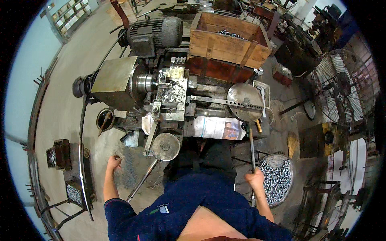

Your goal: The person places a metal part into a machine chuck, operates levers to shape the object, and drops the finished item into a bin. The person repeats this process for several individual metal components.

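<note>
My right hand (255,178) is wrapped round a long steel lever (252,149) that stands beside the lathe's right end. My left hand (114,162) is held out in the air to the left, its fingers curled; a dark spot shows at them, too small to name. In front of me stands a small lathe (172,94) with a bright metal chuck (144,82). A round steel disc (166,147) with a second lever (143,180) lies nearest my left hand. A larger disc (245,101) with a drilled bar sits on the right.
A basket (290,188) of small metal parts stands beside my right forearm. At the left are metal bins (63,150) of parts and an oil pot (111,125) with a brush. Behind the lathe are a motor (157,36) and a wooden crate (225,46). A floor fan (341,86) stands right.
</note>
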### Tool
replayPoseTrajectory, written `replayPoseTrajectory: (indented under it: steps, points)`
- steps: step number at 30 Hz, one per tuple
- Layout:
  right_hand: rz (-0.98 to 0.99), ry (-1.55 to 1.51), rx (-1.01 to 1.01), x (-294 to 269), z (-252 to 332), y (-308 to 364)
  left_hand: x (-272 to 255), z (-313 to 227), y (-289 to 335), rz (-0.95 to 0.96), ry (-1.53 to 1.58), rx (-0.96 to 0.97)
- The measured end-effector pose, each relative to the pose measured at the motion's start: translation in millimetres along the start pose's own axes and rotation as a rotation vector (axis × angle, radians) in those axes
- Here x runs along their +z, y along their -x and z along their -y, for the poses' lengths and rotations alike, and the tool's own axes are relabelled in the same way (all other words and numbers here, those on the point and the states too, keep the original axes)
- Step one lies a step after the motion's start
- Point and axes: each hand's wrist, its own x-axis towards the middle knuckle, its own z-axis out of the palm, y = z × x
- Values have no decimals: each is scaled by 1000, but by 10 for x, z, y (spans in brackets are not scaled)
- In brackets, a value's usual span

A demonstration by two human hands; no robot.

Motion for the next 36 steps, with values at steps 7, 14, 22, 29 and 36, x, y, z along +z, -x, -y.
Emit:
replayPoseTrajectory:
  steps: [7, 14, 22, 29, 36]
  points:
    - [66, 54, 28, -94, 57, -8, 49, -654, -340, -113, -59, 152]
    - [63, 603, 71, -496, -365, -617, 90, -1222, -252, -215, -521, 263]
    - [-126, 680, 350, -1057, -351, -2003, 416, -1051, -539, -320, -700, 139]
    - [-252, 811, 347, -952, -437, -2570, 518, -718, -860, -226, -851, 234]
    - [-507, 627, -71, -498, 33, -1832, 567, -704, -658, -324, -750, 247]
